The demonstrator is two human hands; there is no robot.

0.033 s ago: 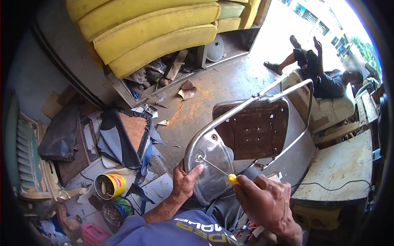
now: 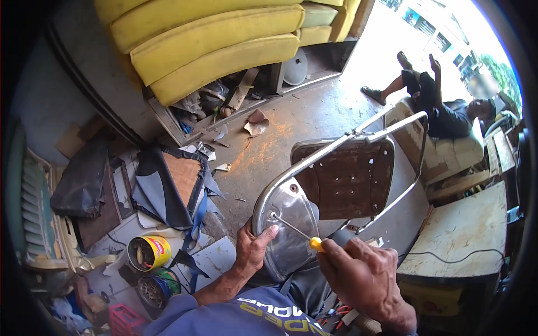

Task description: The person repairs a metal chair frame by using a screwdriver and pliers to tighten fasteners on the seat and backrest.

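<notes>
Grasping a yellow-handled screwdriver [image 2: 316, 244] at lower centre in the head view, the right hand [image 2: 364, 274] angles it down onto a shiny metal panel [image 2: 288, 246]; we judge that the left hand [image 2: 252, 246], clasping the panel's left edge, steadies the tubular frame [image 2: 319, 157] against the push. We cannot make out how the tip seats; the right fingers hide most of the handle, and the lower edge crops the blue shirt [image 2: 218, 316].

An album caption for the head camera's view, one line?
Left hand gripping a bent metal frame, right hand holding a yellow-handled screwdriver against its shiny panel.
</notes>
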